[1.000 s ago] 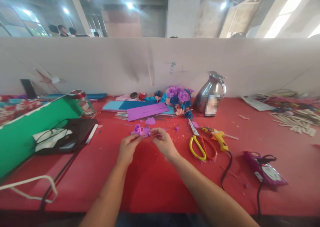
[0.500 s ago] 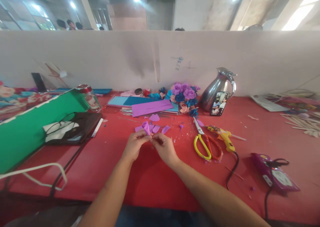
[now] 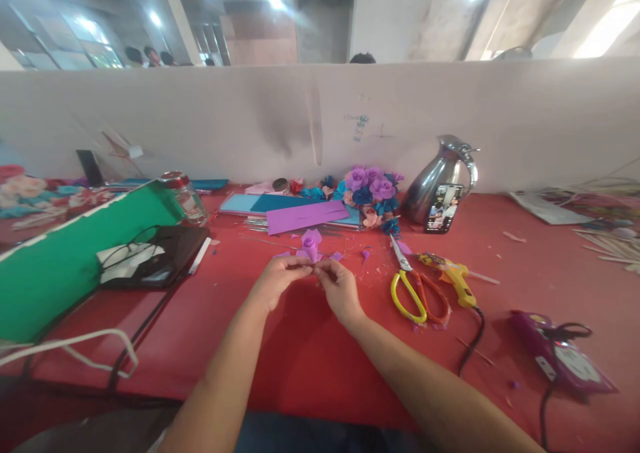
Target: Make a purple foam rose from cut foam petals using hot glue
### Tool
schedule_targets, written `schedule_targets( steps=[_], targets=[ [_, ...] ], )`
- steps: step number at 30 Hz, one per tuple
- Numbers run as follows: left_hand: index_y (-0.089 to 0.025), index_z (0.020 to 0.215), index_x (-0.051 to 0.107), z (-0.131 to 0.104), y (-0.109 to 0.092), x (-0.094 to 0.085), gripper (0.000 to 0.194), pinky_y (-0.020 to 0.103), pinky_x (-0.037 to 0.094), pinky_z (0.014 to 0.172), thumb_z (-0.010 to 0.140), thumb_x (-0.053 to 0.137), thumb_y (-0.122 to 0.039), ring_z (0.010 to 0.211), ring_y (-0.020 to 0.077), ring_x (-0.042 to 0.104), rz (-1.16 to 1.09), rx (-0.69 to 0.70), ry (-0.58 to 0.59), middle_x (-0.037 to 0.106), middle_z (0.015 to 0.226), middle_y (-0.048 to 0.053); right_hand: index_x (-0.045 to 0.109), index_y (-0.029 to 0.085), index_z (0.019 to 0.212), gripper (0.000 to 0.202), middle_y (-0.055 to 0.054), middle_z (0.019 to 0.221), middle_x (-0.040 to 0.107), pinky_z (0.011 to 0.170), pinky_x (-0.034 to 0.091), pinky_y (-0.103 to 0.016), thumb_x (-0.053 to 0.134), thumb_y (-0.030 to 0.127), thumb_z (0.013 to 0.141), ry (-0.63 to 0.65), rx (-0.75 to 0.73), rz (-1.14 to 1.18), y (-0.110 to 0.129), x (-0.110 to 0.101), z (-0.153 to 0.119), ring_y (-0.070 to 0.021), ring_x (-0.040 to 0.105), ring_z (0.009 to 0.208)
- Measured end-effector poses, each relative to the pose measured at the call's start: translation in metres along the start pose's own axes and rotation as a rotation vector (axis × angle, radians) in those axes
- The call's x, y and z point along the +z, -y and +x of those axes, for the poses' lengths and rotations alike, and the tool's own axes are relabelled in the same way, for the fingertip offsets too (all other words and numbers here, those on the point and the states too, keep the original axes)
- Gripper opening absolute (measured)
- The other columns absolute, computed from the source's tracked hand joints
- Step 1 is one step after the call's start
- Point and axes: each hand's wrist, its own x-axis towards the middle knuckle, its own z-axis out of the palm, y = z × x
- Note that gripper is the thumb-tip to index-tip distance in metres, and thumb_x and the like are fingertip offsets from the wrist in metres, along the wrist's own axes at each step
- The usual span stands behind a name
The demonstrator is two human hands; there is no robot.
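Observation:
A small purple paper flower [image 3: 311, 245] stands upright between my hands, its petals curled round the middle. My left hand [image 3: 281, 278] pinches its base from the left. From the right, my right hand [image 3: 340, 285] meets it there with thumb and finger together at the base. Loose purple petals, such as one piece [image 3: 337, 256] beside my right fingers, lie on the table behind the hands. Just beyond is a purple paper sheet [image 3: 300, 217] on top of blue sheets [image 3: 240, 203].
Scissors [image 3: 410, 296] and a yellow glue gun [image 3: 457, 283] lie to the right, near a purple power strip [image 3: 560, 353]. Finished paper flowers [image 3: 373, 186], a metal jug [image 3: 430, 180] and a propped phone [image 3: 444, 208] stand behind. On the left are a jar [image 3: 185, 200] and a green board [image 3: 100, 253].
The purple flower has turned more upright and moved slightly right and away from me. Both hands have shifted a little right with it. The view has tilted slightly.

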Motion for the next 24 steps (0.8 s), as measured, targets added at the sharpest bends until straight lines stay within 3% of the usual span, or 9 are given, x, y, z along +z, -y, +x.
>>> schedule_targets(
  steps=[6, 13, 18, 21, 24],
  targets=[
    [-0.017, 0.073, 0.073, 0.002, 0.01, 0.0, 0.029, 0.027, 0.045, 0.061, 0.059, 0.077, -0.041, 0.058, 0.0125, 0.057, -0.186, 0.035, -0.266, 0.069, 0.065, 0.003, 0.06, 0.022, 0.075, 0.015, 0.001, 0.065, 0.058, 0.057, 0.045, -0.027, 0.06, 0.037, 0.076, -0.031, 0.014, 0.037, 0.003, -0.001, -0.002, -0.0138, 0.051, 0.054],
    [-0.017, 0.077, 0.075, -0.008, 0.015, 0.014, 0.022, 0.032, 0.046, 0.083, 0.059, 0.079, -0.029, 0.081, 0.0188, 0.063, -0.123, 0.114, -0.145, 0.072, 0.081, 0.005, 0.063, 0.021, 0.077, 0.013, -0.001, 0.069, 0.063, 0.061, 0.046, -0.029, 0.058, 0.033, 0.076, -0.023, -0.012, -0.022, 0.002, -0.001, -0.004, -0.0157, 0.055, 0.06],
    [-0.017, 0.074, 0.073, -0.008, 0.013, 0.014, 0.015, 0.031, 0.044, 0.087, 0.065, 0.075, -0.029, 0.084, 0.0194, 0.062, -0.03, 0.156, -0.109, 0.071, 0.079, 0.003, 0.064, 0.021, 0.077, 0.012, -0.001, 0.072, 0.067, 0.063, 0.048, -0.03, 0.057, 0.031, 0.076, 0.001, -0.01, -0.051, 0.0, 0.001, -0.006, -0.017, 0.059, 0.063],
    [-0.016, 0.076, 0.071, -0.006, 0.015, 0.013, 0.017, 0.03, 0.045, 0.085, 0.068, 0.073, -0.032, 0.082, 0.0184, 0.062, -0.064, 0.172, -0.119, 0.07, 0.078, 0.002, 0.067, 0.022, 0.079, 0.015, -0.002, 0.075, 0.069, 0.066, 0.049, -0.031, 0.054, 0.029, 0.077, 0.039, -0.028, -0.14, -0.001, 0.0, -0.005, -0.0174, 0.061, 0.064],
    [-0.016, 0.077, 0.068, 0.0, 0.02, 0.011, 0.021, 0.029, 0.045, 0.084, 0.067, 0.074, -0.034, 0.08, 0.0162, 0.062, -0.168, 0.192, -0.176, 0.068, 0.078, 0.002, 0.069, 0.021, 0.085, 0.022, -0.003, 0.087, 0.072, 0.071, 0.05, -0.03, 0.049, 0.022, 0.076, -0.01, -0.089, -0.26, -0.002, -0.006, 0.001, -0.0178, 0.064, 0.074]
  ],
)
